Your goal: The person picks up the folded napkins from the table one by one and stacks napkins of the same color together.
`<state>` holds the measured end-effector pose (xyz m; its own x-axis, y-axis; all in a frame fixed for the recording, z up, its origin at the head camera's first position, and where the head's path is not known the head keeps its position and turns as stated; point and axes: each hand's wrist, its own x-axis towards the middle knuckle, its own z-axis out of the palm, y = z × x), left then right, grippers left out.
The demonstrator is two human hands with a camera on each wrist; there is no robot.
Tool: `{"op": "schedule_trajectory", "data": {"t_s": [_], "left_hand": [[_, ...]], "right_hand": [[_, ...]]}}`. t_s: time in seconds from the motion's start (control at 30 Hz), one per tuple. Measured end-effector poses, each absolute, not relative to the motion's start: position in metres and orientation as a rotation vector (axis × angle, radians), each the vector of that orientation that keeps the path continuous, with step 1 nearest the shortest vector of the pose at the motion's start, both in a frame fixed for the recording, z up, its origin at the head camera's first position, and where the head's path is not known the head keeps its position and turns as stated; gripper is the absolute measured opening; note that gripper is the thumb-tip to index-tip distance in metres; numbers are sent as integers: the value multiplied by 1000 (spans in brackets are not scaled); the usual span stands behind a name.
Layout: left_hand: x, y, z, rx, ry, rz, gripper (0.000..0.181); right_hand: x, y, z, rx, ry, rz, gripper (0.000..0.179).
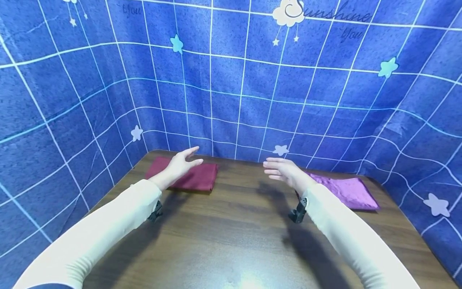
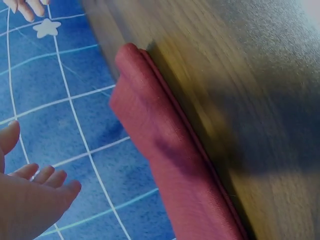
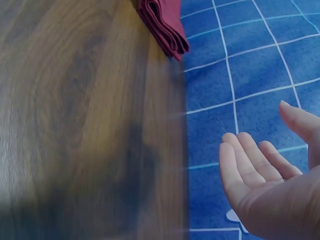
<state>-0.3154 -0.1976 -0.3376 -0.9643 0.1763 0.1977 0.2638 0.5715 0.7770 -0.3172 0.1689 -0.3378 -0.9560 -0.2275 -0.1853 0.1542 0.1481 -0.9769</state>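
My left hand (image 1: pixel 177 167) hovers over a folded dark red cloth (image 1: pixel 196 176) at the back left of the table, its fingers extended and holding nothing. In the left wrist view the red cloth (image 2: pixel 165 145) shows a thick rounded fold along its edge, beside the hand (image 2: pixel 37 200). My right hand (image 1: pixel 285 170) is held above the table to the right of the middle, with fingers loosely straight and nothing in them. Just beyond its wrist lies a shiny purple cloth (image 1: pixel 348 192), partly hidden by the right forearm. In the right wrist view the red cloth's layered end (image 3: pixel 167 30) shows.
The brown wooden table (image 1: pixel 231 224) has a blue curtain (image 1: pixel 231 92) with white grid lines and stars behind it and along its sides. Dark devices are strapped at the left wrist (image 1: pixel 156 212) and the right wrist (image 1: pixel 298 210).
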Motion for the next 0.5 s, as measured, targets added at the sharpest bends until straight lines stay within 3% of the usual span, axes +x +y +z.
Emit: {"op": "schedule_trajectory", "data": {"t_s": [0.5], "left_hand": [[-306, -184, -325, -496, -2754, -1125, 68]], "right_hand": [[-298, 192, -322, -104, 2290, -1909, 57]]}}
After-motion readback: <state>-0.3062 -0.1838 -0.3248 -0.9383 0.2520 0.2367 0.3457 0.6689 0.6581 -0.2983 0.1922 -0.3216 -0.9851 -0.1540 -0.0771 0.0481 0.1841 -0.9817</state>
